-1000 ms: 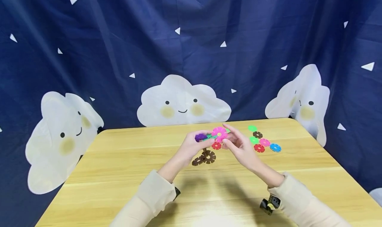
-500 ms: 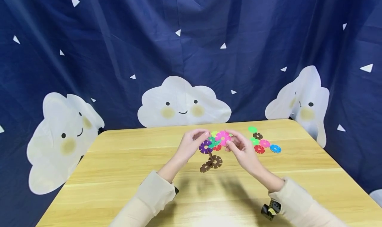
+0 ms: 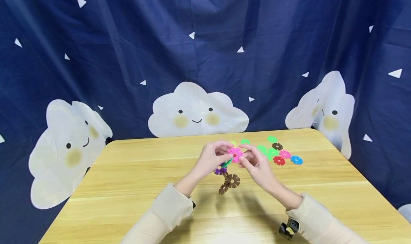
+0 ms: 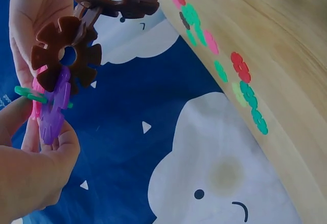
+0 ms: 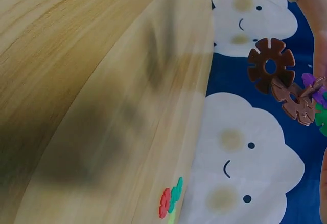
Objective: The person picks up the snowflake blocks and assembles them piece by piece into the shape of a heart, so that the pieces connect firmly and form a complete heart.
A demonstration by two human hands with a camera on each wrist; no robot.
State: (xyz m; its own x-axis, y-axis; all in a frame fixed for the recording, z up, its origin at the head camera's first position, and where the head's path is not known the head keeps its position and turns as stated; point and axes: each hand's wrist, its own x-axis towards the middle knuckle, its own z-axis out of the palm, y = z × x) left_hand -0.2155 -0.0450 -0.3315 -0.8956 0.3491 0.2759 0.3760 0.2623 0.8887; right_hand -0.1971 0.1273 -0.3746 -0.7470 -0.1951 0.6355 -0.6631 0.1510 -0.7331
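- Left hand [image 3: 208,162]: raised over the table [image 3: 128,187], toward its far edge. Narrow grip, pinching the joined cluster [image 4: 55,104] at its purple disc [image 3: 219,171] and teal disc [image 3: 226,163], probably to steady the whole chain from one end.
- Brown discs [image 3: 237,181]: slotted together, hanging off the purple piece on the near side, off the tabletop; seemingly borne only by the joint above.
- Pink disc [image 3: 238,152]: between the hands, face toward the wearer, presumably so its slots show. Locked to the cluster or merely against it: cannot tell.
- Yellow disc [image 3: 234,143]: behind the hands by the far edge, partly hidden.
- Right hand [image 3: 258,167]: thumb and fingers narrow on the pink disc's right rim; an edge pinch likely leaves its left side free.
- Toward the far right corner, lying loose: green discs [image 3: 273,152], lone brown disc [image 3: 277,146], red disc [image 3: 279,161], second pink disc [image 3: 284,154], blue disc [image 3: 297,160]. Perhaps grouped there to leave working room.
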